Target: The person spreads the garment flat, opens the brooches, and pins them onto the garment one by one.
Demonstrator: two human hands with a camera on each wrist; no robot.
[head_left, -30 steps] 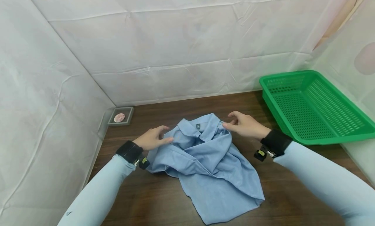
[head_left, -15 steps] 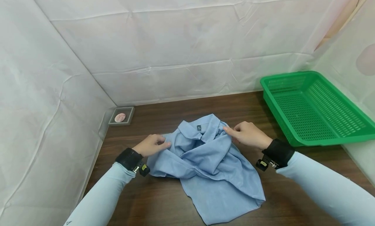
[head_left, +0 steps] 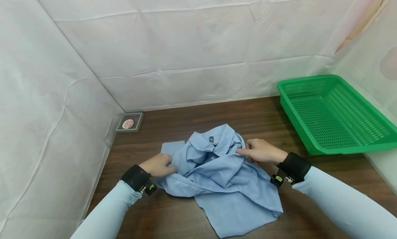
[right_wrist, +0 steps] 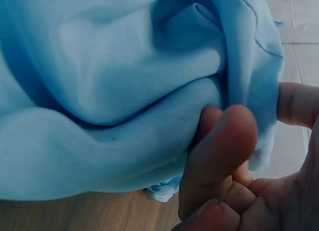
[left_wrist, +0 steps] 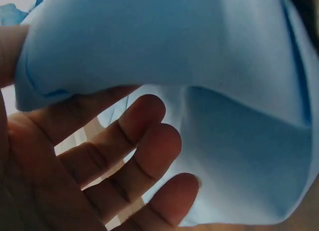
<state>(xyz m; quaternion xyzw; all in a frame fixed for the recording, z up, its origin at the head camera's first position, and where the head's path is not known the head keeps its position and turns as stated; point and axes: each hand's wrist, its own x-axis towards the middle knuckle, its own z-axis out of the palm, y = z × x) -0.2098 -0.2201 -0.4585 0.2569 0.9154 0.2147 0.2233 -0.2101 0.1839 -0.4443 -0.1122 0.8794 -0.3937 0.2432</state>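
A crumpled light-blue collared shirt (head_left: 229, 173) lies on the table, its collar (head_left: 214, 139) at the far side with a small dark label inside. My left hand (head_left: 158, 165) pinches the cloth at the shirt's left side. In the left wrist view, the fabric runs between the thumb and index finger, and the other fingers (left_wrist: 159, 146) are bent below it. On the right, just below the collar, my right hand (head_left: 262, 151) grips the shirt's edge. Curled fingers (right_wrist: 224, 146) press against the folds in the right wrist view, with the thumb on the other side of the cloth.
A green perforated plastic basket (head_left: 297, 128) stands at the right. In the back left corner of the brown wooden table (head_left: 167, 120) sits a small grey square tray (head_left: 136, 128) holding a pink round piece (head_left: 128, 124). White sheeting (head_left: 198, 42) hangs behind and at both sides.
Both hands have lowered toward the front and now hold the shirt. The collar has shifted slightly nearer, and a flap of cloth has come into view beyond the left hand.
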